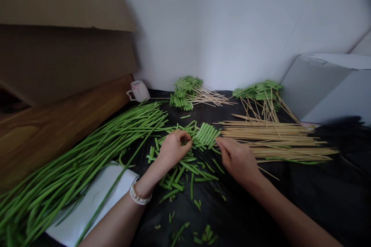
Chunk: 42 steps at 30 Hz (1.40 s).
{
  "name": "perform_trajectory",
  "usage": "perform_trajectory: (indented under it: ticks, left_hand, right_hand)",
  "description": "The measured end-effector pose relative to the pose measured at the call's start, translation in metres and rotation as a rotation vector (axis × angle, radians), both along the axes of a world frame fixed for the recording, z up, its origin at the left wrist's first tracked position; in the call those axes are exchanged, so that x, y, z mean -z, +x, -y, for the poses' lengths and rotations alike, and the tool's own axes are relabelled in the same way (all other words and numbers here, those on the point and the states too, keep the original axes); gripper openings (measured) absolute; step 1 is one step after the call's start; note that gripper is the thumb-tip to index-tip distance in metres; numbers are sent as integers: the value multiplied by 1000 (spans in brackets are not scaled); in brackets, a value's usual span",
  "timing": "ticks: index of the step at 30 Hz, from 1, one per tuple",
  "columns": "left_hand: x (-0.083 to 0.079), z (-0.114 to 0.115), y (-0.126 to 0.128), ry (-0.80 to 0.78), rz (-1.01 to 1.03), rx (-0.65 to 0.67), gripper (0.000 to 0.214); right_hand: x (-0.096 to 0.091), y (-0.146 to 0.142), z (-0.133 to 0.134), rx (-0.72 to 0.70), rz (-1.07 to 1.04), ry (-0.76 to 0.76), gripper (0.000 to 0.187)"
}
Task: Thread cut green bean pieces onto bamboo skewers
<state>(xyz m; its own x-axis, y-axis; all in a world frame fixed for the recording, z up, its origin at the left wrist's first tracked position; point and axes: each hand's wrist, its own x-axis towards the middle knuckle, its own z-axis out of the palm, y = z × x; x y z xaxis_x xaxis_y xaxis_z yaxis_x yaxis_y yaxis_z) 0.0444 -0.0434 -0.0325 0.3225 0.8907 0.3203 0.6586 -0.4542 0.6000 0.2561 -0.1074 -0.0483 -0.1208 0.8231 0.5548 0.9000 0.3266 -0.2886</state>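
A skewered row of green pieces (207,136) lies between the two hands, over loose cut pieces (189,166) on the black-covered surface (237,216). The right hand (239,158) pinches the row at its right end; the left hand (175,146) is curled beside its left edge, thumb and forefinger close together, though whether they grip anything cannot be told. Long green stalks (95,154) lie at left, bare sticks (278,133) at right.

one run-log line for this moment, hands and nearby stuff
right hand: holds skewered green pieces; left hand: beside them; underneath: loose cut pieces; left: long green stalks; right: bare skewers
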Motion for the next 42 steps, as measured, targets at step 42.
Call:
perform_trajectory:
  ticks: [42]
  left_hand:
    - [-6, -9, 0, -843, 1059, -29, 26]
  right_hand:
    - [1, -9, 5, -68, -8, -67, 27]
